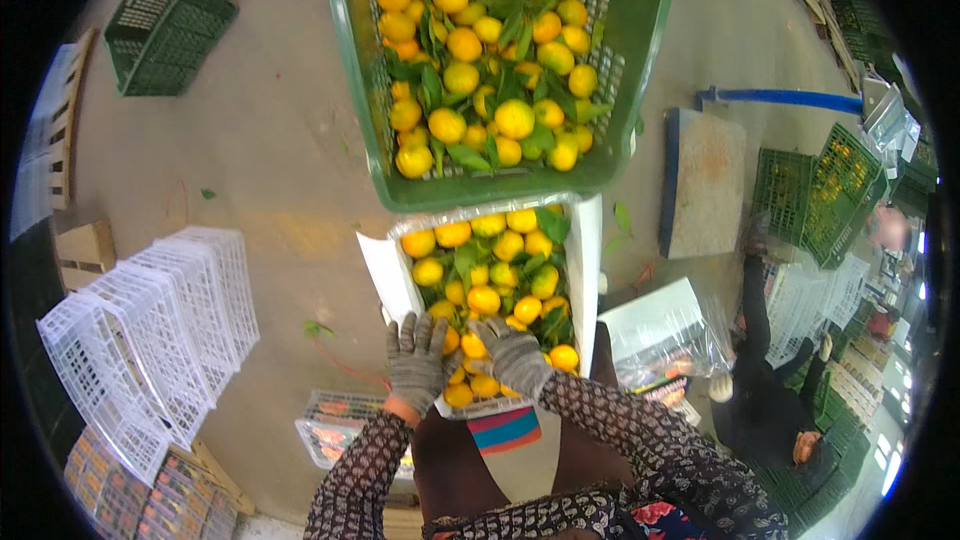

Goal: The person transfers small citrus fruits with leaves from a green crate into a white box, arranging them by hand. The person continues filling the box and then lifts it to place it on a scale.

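Note:
A white basket with raised white liner flaps holds orange-yellow citrus fruits with green leaves, close in front of me. My right hand, in a grey glove, rests on fruits in its near part, fingers bent over them; whether it grips one is unclear. At the near left edge lies my left hand, also gloved, its back up and fingers spread against the rim and the fruits. Beyond the basket, a large green plastic crate stands with its near edge over the basket's far end, holding more leafy citrus fruits.
White mesh baskets stand stacked at left, an empty green crate farther off. At right are a platform scale with a blue post, green crates, a lined box and a person in dark clothes. Leaves lie on the floor.

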Action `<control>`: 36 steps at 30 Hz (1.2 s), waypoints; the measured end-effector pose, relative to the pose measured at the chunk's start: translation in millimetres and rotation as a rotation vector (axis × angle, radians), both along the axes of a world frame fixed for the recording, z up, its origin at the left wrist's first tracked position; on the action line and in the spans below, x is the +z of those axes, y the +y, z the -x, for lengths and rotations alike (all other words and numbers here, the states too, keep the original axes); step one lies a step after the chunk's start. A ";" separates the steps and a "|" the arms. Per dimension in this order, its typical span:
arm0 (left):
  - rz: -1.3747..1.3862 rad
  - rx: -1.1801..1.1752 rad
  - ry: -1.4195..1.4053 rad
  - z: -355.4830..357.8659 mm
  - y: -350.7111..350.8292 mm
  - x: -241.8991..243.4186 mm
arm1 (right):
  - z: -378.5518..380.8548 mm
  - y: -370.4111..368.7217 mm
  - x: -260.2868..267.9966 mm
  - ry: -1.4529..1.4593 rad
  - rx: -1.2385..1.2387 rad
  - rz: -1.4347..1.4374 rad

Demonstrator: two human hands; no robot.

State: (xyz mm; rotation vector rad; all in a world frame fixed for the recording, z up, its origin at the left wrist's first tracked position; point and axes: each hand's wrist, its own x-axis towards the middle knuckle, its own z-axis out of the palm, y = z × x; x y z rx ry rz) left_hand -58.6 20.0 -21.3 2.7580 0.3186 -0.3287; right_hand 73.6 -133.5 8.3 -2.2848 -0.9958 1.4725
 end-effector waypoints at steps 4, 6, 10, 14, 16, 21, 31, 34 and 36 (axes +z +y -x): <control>0.143 0.053 -0.056 -24.4 30.4 26.8 | -34.1 9.4 28.8 -0.106 0.128 -0.086; 0.219 0.077 -0.074 -54.6 50.6 40.7 | -83.4 13.9 16.5 0.116 -0.139 -0.296; 0.291 0.000 -0.211 -148.9 100.6 46.8 | -224.9 100.5 -8.6 -0.598 -0.329 -0.416; -0.158 -0.215 -0.155 -276.8 135.9 42.5 | -339.1 172.9 -52.3 -0.818 -0.102 -0.426; -0.380 -0.226 0.034 -330.7 151.2 35.0 | -346.6 204.7 -58.3 -0.781 0.198 -0.106; -0.424 0.067 0.144 -397.4 170.4 7.9 | -338.9 211.1 -45.3 -0.655 0.103 0.032; -0.248 0.235 0.462 -399.4 162.0 -18.6 | -157.2 -21.6 40.1 0.122 -0.428 -0.447; -0.782 -0.270 0.420 -405.7 193.0 -55.7 | -76.1 -64.6 35.1 0.312 -0.399 -0.306; -0.702 -0.183 0.474 -414.1 180.3 -55.5 | -43.2 -75.0 33.0 0.365 -0.619 -0.271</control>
